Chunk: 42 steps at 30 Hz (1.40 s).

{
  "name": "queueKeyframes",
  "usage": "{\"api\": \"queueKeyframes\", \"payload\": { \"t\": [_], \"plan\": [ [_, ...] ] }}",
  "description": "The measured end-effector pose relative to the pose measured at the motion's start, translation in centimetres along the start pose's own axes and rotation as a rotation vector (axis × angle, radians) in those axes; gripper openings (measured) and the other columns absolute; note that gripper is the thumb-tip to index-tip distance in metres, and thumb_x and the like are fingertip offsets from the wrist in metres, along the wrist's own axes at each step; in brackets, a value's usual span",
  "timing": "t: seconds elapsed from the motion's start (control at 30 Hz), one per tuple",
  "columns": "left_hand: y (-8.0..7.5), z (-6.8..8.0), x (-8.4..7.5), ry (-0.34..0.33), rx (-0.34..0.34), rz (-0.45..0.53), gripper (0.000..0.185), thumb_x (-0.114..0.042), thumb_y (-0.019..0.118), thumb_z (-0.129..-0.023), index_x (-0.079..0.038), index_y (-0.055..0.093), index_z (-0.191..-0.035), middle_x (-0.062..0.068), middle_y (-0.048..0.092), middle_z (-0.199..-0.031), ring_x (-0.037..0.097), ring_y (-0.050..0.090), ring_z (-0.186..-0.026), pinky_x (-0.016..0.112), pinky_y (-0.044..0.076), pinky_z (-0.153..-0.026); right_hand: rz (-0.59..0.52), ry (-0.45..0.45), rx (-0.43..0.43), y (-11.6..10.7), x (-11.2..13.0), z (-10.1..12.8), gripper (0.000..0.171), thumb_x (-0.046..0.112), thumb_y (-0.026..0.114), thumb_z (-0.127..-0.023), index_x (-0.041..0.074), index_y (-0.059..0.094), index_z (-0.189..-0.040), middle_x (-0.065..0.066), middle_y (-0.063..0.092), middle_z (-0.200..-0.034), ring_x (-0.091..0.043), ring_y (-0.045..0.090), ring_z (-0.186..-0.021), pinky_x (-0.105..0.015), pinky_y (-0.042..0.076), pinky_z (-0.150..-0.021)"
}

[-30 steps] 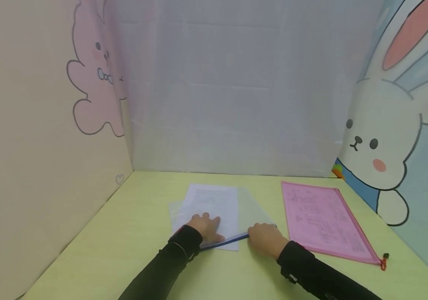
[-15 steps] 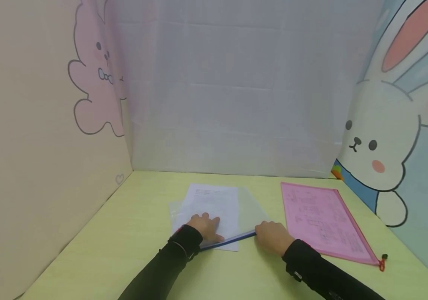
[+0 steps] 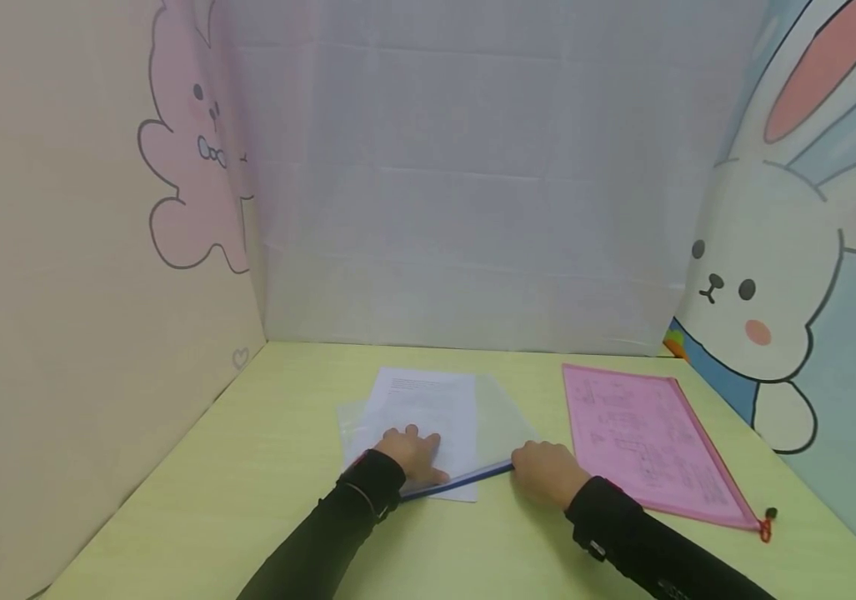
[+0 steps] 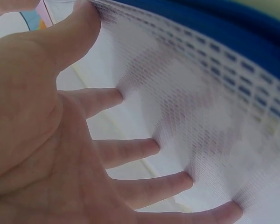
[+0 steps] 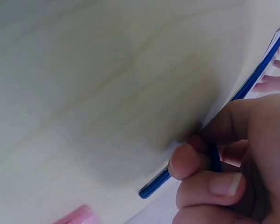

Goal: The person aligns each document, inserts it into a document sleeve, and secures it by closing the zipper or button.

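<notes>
Head view: left hand [image 3: 412,454], fingers [image 4: 130,151] spread, pressed flat on clear zip pouch [image 3: 503,417] with white sheet [image 3: 428,408] near table's [image 3: 247,500] front edge; right hand [image 3: 543,473] pinched blue zipper [image 5: 154,185] mid-pull. Likely next: steady draw toward right corner.

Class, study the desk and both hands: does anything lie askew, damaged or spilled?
The clear pouch with the blue zip edge lies skewed, its white sheet poking out past it. The left hand presses it flat; the right hand pinches the zip. Nothing is spilled.
</notes>
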<state>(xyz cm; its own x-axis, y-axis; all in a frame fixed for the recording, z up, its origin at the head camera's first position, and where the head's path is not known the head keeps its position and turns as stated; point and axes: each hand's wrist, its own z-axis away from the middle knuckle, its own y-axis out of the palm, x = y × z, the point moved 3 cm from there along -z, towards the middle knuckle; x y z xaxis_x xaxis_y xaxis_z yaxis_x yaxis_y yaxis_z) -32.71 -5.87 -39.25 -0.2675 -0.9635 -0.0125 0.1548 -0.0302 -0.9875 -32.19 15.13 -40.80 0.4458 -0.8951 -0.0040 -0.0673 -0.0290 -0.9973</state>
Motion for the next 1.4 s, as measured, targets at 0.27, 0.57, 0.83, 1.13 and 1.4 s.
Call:
{"api": "queueKeyframes", "payload": {
  "t": [0.27, 0.57, 0.83, 1.13, 1.4],
  "plan": [
    [-0.3, 0.2, -0.1, 0.008, -0.001, -0.006, 0.065, -0.055, 0.069, -0.092, -0.014, 0.057, -0.142, 0.018, 0.061, -0.127, 0.039, 0.059, -0.112, 0.051, 0.049, -0.097, -0.012, 0.022, 0.028, 0.5, -1.4, -0.2, 0.019, 0.009, 0.062, -0.093, 0.0, 0.06, -0.077, -0.01, 0.054, -0.069, -0.025, 0.047, -0.061, -0.049, 0.051, -0.059],
    [0.1, -0.5, -0.1, 0.028, -0.007, -0.019, 0.066, -0.056, 0.069, -0.092, -0.012, 0.058, -0.14, 0.019, 0.062, -0.125, 0.038, 0.06, -0.111, 0.05, 0.048, -0.096, -0.016, 0.05, 0.052, 0.2, -2.7, -0.1, 0.017, 0.008, 0.062, -0.093, 0.001, 0.06, -0.078, -0.012, 0.056, -0.071, -0.027, 0.051, -0.063, -0.053, 0.052, -0.062],
    [-0.2, 0.1, -0.2, 0.03, -0.028, -0.013, 0.065, -0.055, 0.07, -0.091, -0.013, 0.06, -0.139, 0.019, 0.063, -0.122, 0.038, 0.06, -0.109, 0.05, 0.048, -0.095, -0.02, 0.048, 0.064, 0.1, -2.6, 0.0, 0.017, 0.008, 0.061, -0.094, 0.0, 0.06, -0.079, -0.011, 0.055, -0.071, -0.026, 0.05, -0.063, -0.052, 0.051, -0.063],
    [-0.2, 0.2, -0.4, 0.014, -0.005, -0.03, 0.066, -0.056, 0.068, -0.092, -0.014, 0.058, -0.142, 0.018, 0.062, -0.128, 0.037, 0.059, -0.114, 0.049, 0.047, -0.099, 0.025, 0.041, 0.01, 0.3, -3.6, 0.4, 0.018, 0.007, 0.062, -0.091, 0.002, 0.058, -0.075, -0.011, 0.054, -0.068, -0.026, 0.052, -0.06, -0.052, 0.051, -0.06],
    [-0.3, 0.2, -0.4, 0.005, -0.007, -0.023, 0.066, -0.056, 0.069, -0.092, -0.014, 0.058, -0.142, 0.018, 0.061, -0.127, 0.039, 0.059, -0.112, 0.05, 0.047, -0.098, 0.009, 0.085, 0.079, 0.3, -4.4, 0.2, 0.015, 0.007, 0.061, -0.093, 0.001, 0.061, -0.08, -0.01, 0.053, -0.07, -0.025, 0.048, -0.061, -0.047, 0.049, -0.061]
  ]
}}
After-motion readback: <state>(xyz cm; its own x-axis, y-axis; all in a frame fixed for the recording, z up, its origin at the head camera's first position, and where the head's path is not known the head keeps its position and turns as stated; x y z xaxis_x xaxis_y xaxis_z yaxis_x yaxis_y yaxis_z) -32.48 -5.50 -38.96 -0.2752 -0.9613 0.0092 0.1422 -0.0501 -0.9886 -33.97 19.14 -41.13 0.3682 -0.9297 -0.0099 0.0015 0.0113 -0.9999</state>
